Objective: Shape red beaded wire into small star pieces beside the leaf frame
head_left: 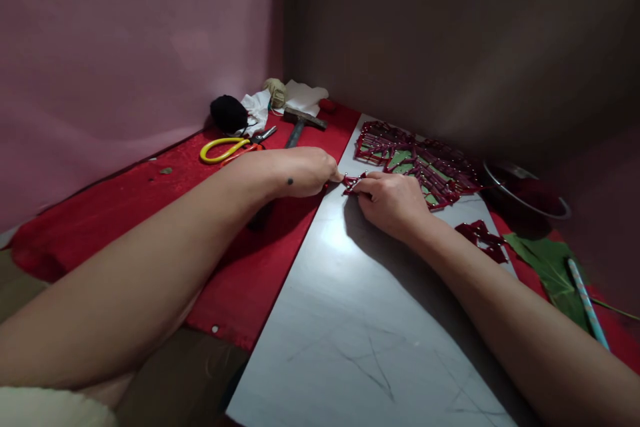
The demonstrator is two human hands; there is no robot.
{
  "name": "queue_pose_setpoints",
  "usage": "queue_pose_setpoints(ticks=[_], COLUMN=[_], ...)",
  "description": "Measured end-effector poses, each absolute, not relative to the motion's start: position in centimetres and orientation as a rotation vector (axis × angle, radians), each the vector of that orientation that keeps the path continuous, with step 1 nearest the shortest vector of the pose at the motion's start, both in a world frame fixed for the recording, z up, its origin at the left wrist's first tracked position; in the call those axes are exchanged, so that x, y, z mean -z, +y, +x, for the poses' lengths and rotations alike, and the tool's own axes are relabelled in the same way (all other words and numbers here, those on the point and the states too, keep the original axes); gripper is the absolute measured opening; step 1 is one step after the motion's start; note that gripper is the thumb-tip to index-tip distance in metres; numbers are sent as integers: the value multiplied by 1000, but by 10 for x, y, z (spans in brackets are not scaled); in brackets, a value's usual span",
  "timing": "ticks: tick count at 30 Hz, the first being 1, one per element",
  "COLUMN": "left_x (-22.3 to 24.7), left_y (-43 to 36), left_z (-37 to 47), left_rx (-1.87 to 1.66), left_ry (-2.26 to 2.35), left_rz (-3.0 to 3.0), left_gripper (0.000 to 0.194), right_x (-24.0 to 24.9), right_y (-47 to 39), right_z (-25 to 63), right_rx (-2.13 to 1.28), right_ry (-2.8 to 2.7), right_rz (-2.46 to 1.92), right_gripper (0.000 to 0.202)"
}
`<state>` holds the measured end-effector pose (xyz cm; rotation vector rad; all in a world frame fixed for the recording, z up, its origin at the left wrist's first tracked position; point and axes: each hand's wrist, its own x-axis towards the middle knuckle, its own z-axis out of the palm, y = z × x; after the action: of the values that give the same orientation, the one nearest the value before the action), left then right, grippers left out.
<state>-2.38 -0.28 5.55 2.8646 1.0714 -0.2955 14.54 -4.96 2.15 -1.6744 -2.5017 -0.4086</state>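
A: Largest item first, pls.

B: Red cloth (125,233), showing both sides of the white board (310,293). Bd. lies flat on it, long axis running from the person toward the far corner, leaning a bit R. Pencil-like lines at near end.

A: Next size down?

B: Large thread figure (425,160), far end of bd. Red thread over nails, greenish patches showing thru. Long axis slants far L to near R.

A: Tools?

B: Hammer (304,119) on cloth, L of bd. Head at far end, handle pointing back twd. the person, partly under the forearm.

A: Hands?

B: L hand (313,172) at bd.'s L edge, fingers curled, index reaching R. R hand (395,203) over bd., fingers bent in. Whether either pinches thread or a nail: can't tell from where I stand.

A: Smaller pcs.?

B: Red star (495,251), bd.'s R edge, beyond the R forearm. Last, small thread figure (351,183): betw. both sets of fingertips, nr. bd.'s L edge, just L of the large fig. Visible part runs approx. L–R, narrow end pointing L at the index. R fingers hide some; full outline n/v.
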Motion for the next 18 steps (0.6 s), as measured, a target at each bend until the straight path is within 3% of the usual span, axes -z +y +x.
queue_pose_setpoints(ticks=[4, 8, 18], left_x=[-62, -60, -46], left_y=[-14, -14, -5], left_z=[-19, -21, -20], left_rx=[362, 163, 99], left_ry=[1177, 1213, 1147], left_rz=[2859, 2864, 2752], left_gripper=[36, 30, 32], right_x=[-22, -23, -22], right_y=[-49, -49, -47], right_z=[147, 148, 145], right_rx=[398, 397, 264], right_ry=[-2509, -2482, -2314], right_rz=[-1649, -1638, -1721], right_gripper=[31, 32, 28])
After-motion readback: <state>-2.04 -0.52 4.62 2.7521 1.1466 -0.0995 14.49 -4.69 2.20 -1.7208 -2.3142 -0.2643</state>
